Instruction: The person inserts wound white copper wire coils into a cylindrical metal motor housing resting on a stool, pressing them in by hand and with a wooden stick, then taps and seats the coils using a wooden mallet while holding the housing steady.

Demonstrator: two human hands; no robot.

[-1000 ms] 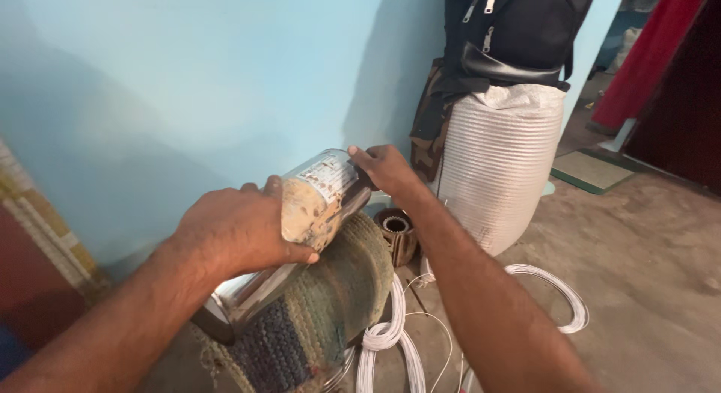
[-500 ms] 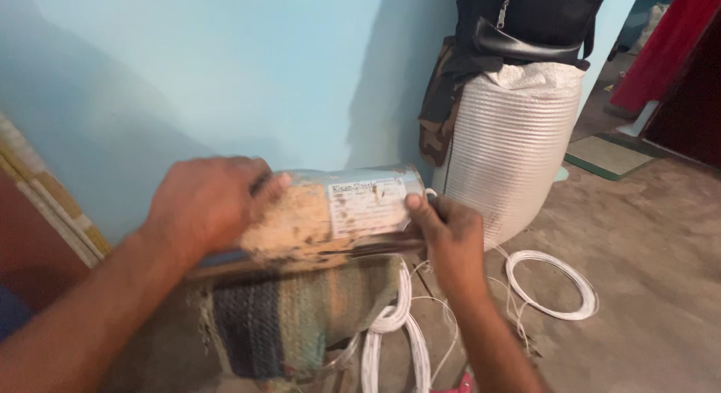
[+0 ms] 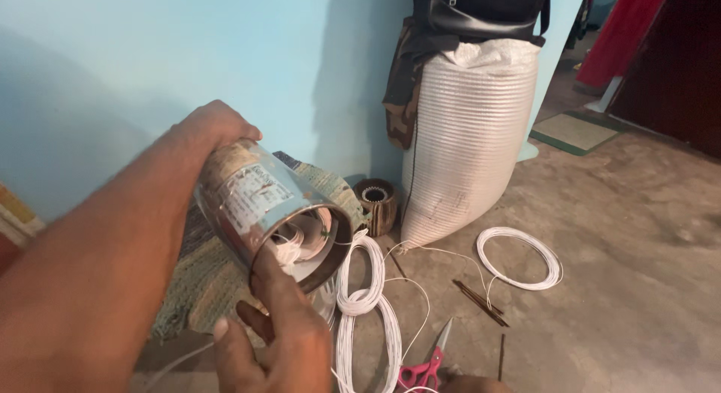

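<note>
My left hand (image 3: 212, 130) grips the far end of a shiny metal cylinder (image 3: 259, 205) with a paper label, tilted so its open end faces me. White wire windings show inside the opening. My right hand (image 3: 278, 337) is under the near rim, thumb pressed on the edge of the opening. White wire coils (image 3: 366, 303) lie on the floor just below the cylinder.
A woven mat (image 3: 206, 277) lies under the cylinder. A small wound metal core (image 3: 375, 204) stands by a full white woven sack (image 3: 469, 138). Another white wire loop (image 3: 518, 258), thin dark sticks (image 3: 481, 301) and red-handled scissors (image 3: 424, 370) lie on the concrete floor.
The cylinder was held sideways between both hands; now it is turned with its open end toward me. My right hand moved from the far end to under the near rim.
</note>
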